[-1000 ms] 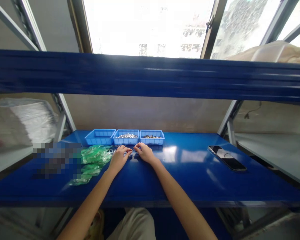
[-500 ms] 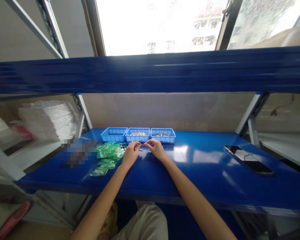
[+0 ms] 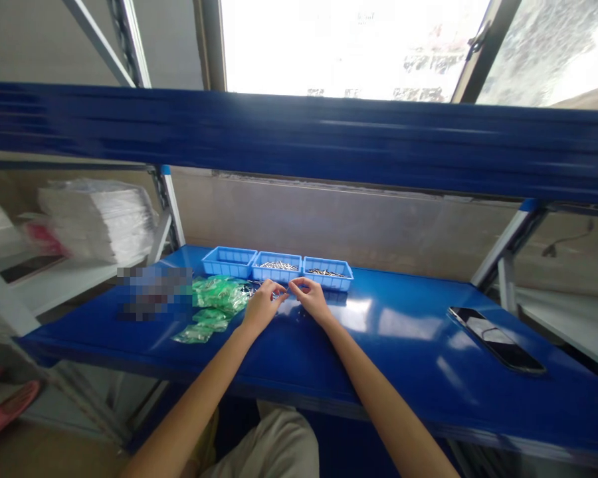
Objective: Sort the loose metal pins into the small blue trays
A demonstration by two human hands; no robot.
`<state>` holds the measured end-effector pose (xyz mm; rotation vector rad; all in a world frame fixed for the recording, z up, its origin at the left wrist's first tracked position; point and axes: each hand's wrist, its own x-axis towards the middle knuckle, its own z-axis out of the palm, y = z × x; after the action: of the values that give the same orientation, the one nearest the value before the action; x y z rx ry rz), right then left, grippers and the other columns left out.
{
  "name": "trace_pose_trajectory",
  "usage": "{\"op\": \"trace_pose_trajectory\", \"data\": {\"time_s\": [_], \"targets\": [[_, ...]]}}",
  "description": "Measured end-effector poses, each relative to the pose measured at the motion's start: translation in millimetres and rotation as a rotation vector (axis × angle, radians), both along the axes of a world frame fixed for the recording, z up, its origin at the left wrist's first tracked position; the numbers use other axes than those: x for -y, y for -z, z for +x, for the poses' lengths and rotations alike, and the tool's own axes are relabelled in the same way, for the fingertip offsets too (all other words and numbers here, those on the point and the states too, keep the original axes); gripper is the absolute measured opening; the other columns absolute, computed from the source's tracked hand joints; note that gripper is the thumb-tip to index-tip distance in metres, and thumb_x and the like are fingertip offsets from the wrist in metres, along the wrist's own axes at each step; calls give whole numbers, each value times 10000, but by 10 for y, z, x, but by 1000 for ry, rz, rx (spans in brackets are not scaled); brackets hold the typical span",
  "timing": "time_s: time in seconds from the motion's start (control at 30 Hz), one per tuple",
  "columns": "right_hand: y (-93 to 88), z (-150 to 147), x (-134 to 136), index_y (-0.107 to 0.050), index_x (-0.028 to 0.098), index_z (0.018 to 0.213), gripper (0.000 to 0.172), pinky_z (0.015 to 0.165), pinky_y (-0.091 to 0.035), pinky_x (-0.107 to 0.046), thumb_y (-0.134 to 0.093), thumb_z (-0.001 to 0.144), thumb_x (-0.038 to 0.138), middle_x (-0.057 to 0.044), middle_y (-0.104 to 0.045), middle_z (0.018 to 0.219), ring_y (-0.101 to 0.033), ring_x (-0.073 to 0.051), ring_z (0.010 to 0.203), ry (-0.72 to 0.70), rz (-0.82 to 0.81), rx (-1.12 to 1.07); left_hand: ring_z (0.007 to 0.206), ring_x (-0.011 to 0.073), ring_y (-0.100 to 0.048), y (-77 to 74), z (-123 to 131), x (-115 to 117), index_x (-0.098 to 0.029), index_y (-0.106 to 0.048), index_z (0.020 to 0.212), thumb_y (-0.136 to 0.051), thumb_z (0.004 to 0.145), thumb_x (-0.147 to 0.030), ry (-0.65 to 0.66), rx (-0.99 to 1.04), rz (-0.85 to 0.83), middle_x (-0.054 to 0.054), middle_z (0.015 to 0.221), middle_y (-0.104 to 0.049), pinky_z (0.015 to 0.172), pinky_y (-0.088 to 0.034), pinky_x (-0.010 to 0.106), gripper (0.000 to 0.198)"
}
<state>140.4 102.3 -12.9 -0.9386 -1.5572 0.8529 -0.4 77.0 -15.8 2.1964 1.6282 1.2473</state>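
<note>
A small thin piece (image 3: 282, 293) sits just left of the frame's centre, low over the blue tabletop (image 3: 403, 345). Its long axis runs left to right across the picture; it is too small to tell one end from the other. The left hand (image 3: 262, 307) and right hand (image 3: 311, 300) meet on it, each with fingertips pinched narrow on an end. Just left of the left hand lies a heap of green bags (image 3: 219, 295), too bunched to count. Just behind the hands stand three blue trays in a row: left tray (image 3: 226, 269), middle tray (image 3: 276, 275), right tray (image 3: 327, 283). The middle and right ones hold small metal pieces. One dark phone (image 3: 496, 338) lies flat at the right, well apart.
</note>
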Motion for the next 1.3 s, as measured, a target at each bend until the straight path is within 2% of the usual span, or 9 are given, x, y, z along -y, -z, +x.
{"op": "trace_pose_trajectory", "data": {"time_s": [0.1,0.3,0.53,0.63,0.87,0.97,1.03,1.13,1.3], "targets": [[-35,-36,32,-609,152,706,301,437,-387,-210,-599,673,451,-19,-604,665,-491,-91,469,-42,-30,-42,655,124,-535,-10,29,35,-203,-558,811,-509,787,-342,-33,-38,21,-3,810,-552,557,-399,234,149],[-52,4,22,-627,140,723,368,361,-363,-205,-607,639,497,-19,-588,611,-511,-104,439,34,-109,5,864,199,-538,-84,34,65,-184,-552,931,-476,810,-317,-237,-95,171,48,878,-568,758,-424,307,195],[-135,77,15,-624,147,711,396,393,-426,-221,-650,577,518,-23,-581,620,-524,-111,465,122,-248,-25,908,238,-507,-77,31,82,-179,-541,986,-539,745,-216,-346,-232,78,89,950,-543,769,-407,325,244],[-181,123,21,-609,151,691,381,399,-420,-216,-668,564,505,-5,-556,582,-497,-98,451,113,-292,-57,899,243,-498,-80,65,104,-171,-567,922,-538,735,-203,-321,-254,30,99,927,-543,766,-398,336,192],[-250,268,-27,-591,154,620,311,439,-420,-200,-709,564,437,43,-499,503,-440,-56,403,-73,-354,-67,898,284,-490,-48,234,134,-133,-592,827,-520,757,-277,-202,-303,-13,146,900,-557,772,-373,386,176],[-257,247,-97,-610,162,705,333,477,-455,-218,-685,586,464,-7,-603,639,-548,-99,496,-23,-310,-115,895,276,-499,-28,275,141,-130,-586,852,-518,759,-244,-173,-295,-37,144,906,-560,776,-369,380,163],[-254,206,-126,-615,187,834,366,528,-487,-233,-657,615,477,-46,-653,815,-623,-154,669,-7,-281,-138,888,269,-504,-20,282,143,-136,-580,847,-510,761,-218,-156,-255,-40,135,897,-561,772,-368,376,138],[-235,148,-110,-577,235,1024,432,584,-515,-245,-628,656,457,-60,-622,1050,-606,-199,912,-75,-285,-117,866,254,-510,-7,274,135,-154,-575,797,-502,760,-194,-131,-189,-33,117,866,-562,769,-369,369,91],[-171,123,-10,-591,217,1047,452,539,-509,-229,-641,644,415,-74,-596,1100,-602,-212,914,-126,-324,-35,847,237,-527,35,246,97,-163,-597,810,-450,775,-139,-88,-210,-62,103,848,-572,763,-386,357,153]]}}
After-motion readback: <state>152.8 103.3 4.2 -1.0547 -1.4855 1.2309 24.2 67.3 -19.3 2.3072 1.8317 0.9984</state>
